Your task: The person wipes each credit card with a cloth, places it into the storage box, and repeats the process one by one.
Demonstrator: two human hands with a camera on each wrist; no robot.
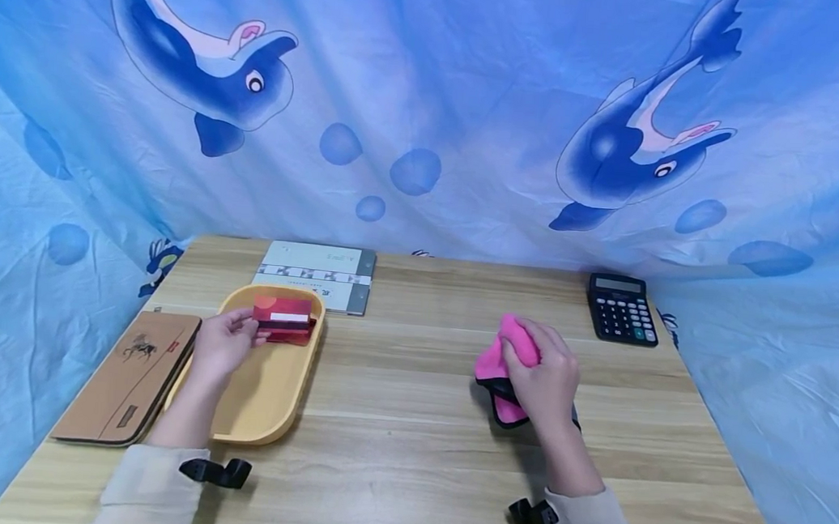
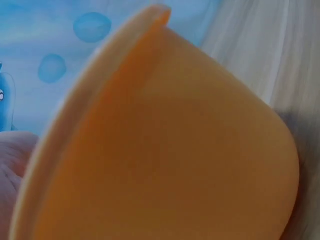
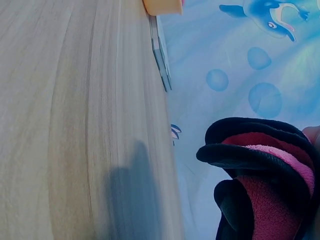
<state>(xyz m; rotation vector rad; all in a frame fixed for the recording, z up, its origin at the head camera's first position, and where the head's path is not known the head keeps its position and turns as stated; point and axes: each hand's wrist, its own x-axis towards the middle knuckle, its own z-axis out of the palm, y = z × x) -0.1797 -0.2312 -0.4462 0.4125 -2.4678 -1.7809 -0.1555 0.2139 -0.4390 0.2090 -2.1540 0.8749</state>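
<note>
Blue fabric printed with cartoon dolphins (image 1: 207, 60) hangs behind and beside a pale wooden table (image 1: 406, 456). From the head view, the left hand (image 1: 220, 344) reaches over a yellow tray (image 1: 266, 410) and pinches a red card (image 1: 282, 318) between thumb and fingertips, the card held flat just above the tray's far end. A brown notebook (image 1: 129, 380) lies just beside the tray on its left; a grey-and-white booklet (image 1: 316, 275) lies behind it. The right hand (image 1: 546, 380) has its fingers curled round a pink cloth (image 1: 511, 358) with a dark edge, bunched and resting on the table well apart from the tray. A black calculator (image 1: 622, 309) sits near the far right corner.

The left wrist view is filled almost wholly by the tray's yellow wall and rim (image 2: 165, 150) — blurred and very close. Neither the card nor the fingers can be made out here.

The right wrist view looks along the tabletop (image 3: 75, 125): the cloth's (image 3: 265, 180) pink pile and black binding fold over themselves at the lower right, with only a sliver of fingertip at the frame's edge, so the grip is not shown here. The tray's end (image 3: 162, 6) and the booklet's edge (image 3: 161, 55) appear far off.

The card is held only by one end — a light pinch could let it tip or drop into the tray. The cloth, loosely bunched, could unfold and trail on the table if lifted by one fold.
</note>
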